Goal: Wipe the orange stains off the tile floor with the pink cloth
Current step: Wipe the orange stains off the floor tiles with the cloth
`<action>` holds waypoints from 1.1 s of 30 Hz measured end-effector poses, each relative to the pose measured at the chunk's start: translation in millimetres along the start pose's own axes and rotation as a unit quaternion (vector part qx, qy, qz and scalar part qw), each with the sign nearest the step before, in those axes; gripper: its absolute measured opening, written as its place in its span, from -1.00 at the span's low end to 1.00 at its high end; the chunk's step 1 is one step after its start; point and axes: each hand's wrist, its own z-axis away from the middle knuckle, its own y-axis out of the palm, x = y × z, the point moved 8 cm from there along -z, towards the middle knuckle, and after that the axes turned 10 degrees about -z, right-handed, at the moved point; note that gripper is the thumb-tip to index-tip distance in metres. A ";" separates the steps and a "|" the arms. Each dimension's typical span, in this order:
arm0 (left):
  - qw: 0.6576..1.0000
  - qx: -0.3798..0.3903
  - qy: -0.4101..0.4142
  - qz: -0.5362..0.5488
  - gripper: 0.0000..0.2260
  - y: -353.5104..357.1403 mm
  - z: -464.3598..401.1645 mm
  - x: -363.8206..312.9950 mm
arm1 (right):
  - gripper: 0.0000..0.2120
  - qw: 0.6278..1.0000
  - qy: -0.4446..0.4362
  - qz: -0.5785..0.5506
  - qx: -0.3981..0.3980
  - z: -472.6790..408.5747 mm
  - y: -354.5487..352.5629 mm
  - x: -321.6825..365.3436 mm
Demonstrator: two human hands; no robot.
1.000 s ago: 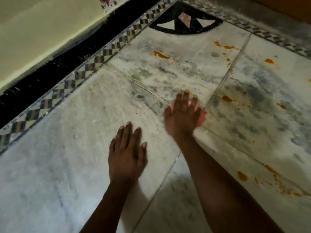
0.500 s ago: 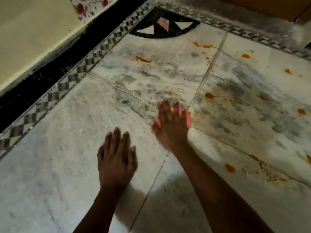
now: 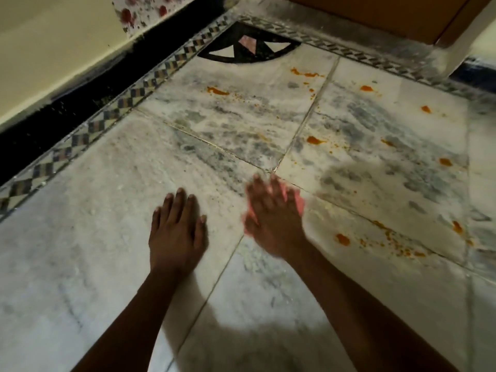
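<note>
Marble floor (image 3: 94, 237), grey-white, wide bare tiles near the hands | black strip and checked border (image 3: 112, 116) along left edge | left hand (image 3: 175, 232) flat, fingers straight, pressing floor | right hand (image 3: 271, 221) blurred, flat on pink cloth (image 3: 296, 204), just beside left | orange stains (image 3: 342, 238) right and far, apart from cloth

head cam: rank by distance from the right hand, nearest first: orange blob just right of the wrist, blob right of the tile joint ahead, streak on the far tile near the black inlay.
From the right hand:
1. Blob by the wrist, right.
2. Blob beside the tile joint, ahead.
3. Streak near the black inlay, far ahead-left.
</note>
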 end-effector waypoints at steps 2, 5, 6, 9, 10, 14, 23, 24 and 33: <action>1.000 0.010 0.010 0.017 -0.39 0.1 15.5 -8.3 | -0.31 0.998 -0.062 -0.004 0.014 60.9 -1.6 -1.5; 0.998 0.023 0.047 0.032 -0.37 -0.5 51.6 -35.9 | -0.32 0.997 0.072 0.004 0.004 82.8 -21.2 -67.5; 0.998 0.030 0.056 0.030 -0.37 1.2 61.2 -44.4 | -0.31 0.992 0.129 -0.001 0.000 71.1 -26.5 -85.6; 0.997 0.057 0.033 0.031 -0.36 1.0 83.5 -65.8 | -0.28 0.976 0.210 -0.040 0.023 38.4 -29.4 -97.1; 0.996 0.073 0.022 0.035 -0.34 -2.2 88.2 -73.7 | -0.27 0.978 0.200 -0.040 0.031 36.5 -32.9 -88.1; 0.988 0.137 0.014 0.066 -0.18 -11.0 84.4 -101.4 | -0.24 0.994 0.096 -0.034 0.035 87.3 -29.6 -58.3; 0.984 0.125 0.105 0.072 -0.23 -2.4 63.8 -161.3 | -0.32 0.995 0.099 -0.030 0.007 109.1 -35.2 -118.4; 0.985 0.113 0.110 0.073 -0.26 -0.6 62.4 -165.9 | -0.32 0.992 0.119 -0.045 0.009 98.9 -36.5 -123.1; 0.994 -0.011 0.057 0.092 -0.48 11.7 15.3 -183.2 | -0.39 0.999 0.024 -0.008 -0.036 107.9 -34.0 -103.9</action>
